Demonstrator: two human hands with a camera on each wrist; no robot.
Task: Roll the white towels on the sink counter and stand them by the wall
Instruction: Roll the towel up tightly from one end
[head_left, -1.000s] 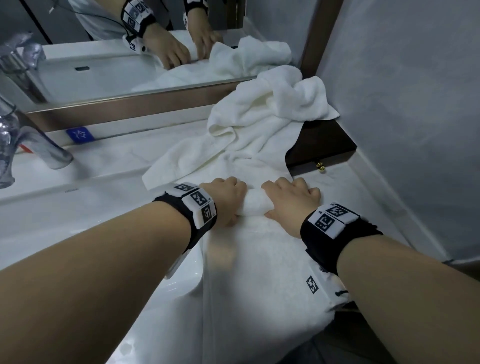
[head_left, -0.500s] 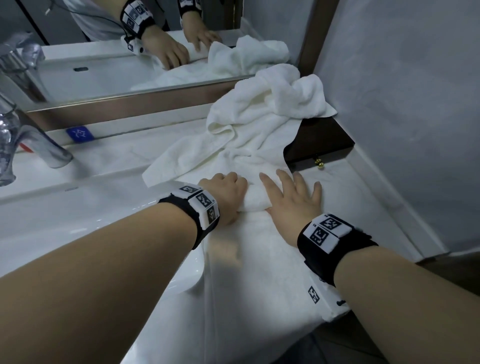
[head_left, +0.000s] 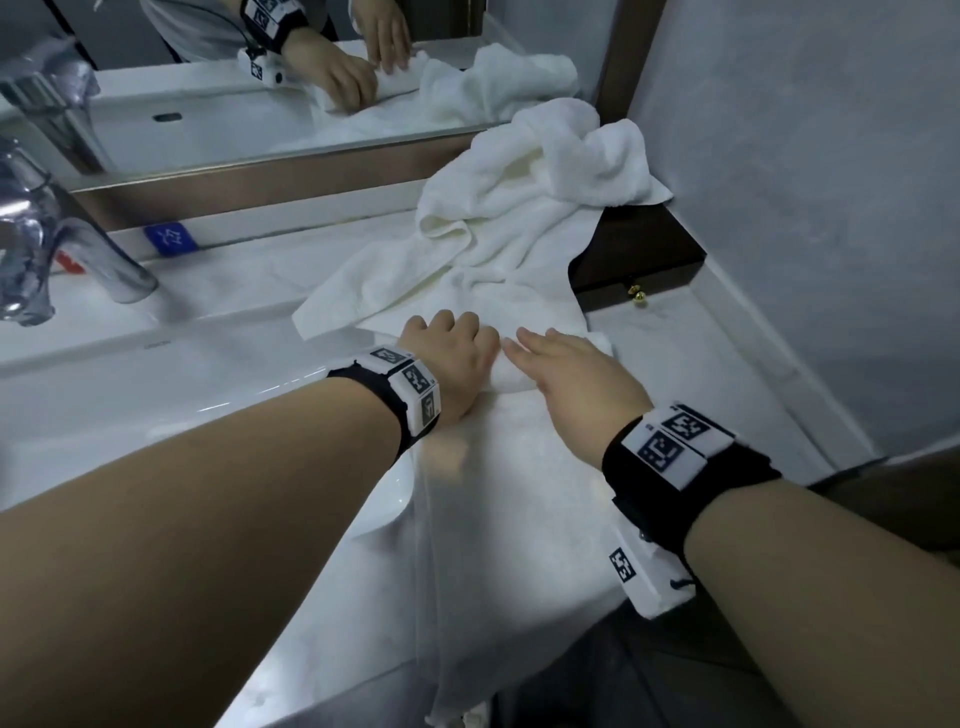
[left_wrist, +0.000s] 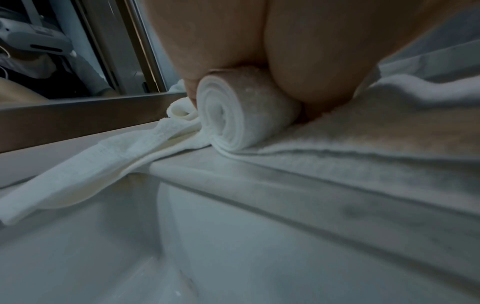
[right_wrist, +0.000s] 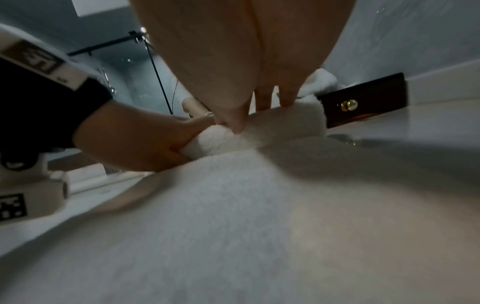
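Observation:
A white towel (head_left: 519, 519) lies flat on the sink counter (head_left: 234, 280), its near end hanging over the front edge. Its far end is wound into a tight roll (head_left: 511, 374); the left wrist view shows the roll's spiral end (left_wrist: 228, 115). My left hand (head_left: 457, 353) is curled over the roll's left part. My right hand (head_left: 566, 364) lies on the roll's right part with straight fingers (right_wrist: 285, 96) pressing down. A second white towel (head_left: 519, 218) lies crumpled behind the roll, reaching the back corner by the wall.
A chrome faucet (head_left: 57, 244) stands at the left above the white basin (head_left: 130, 405). A mirror (head_left: 208, 104) runs along the back. A dark wooden box (head_left: 639, 265) with a brass knob (head_left: 638, 295) sits by the grey right wall (head_left: 805, 208).
The roll has travelled away from me toward the crumpled towel and grown thicker. My right hand went from curled on the roll to flat, straight fingers on it.

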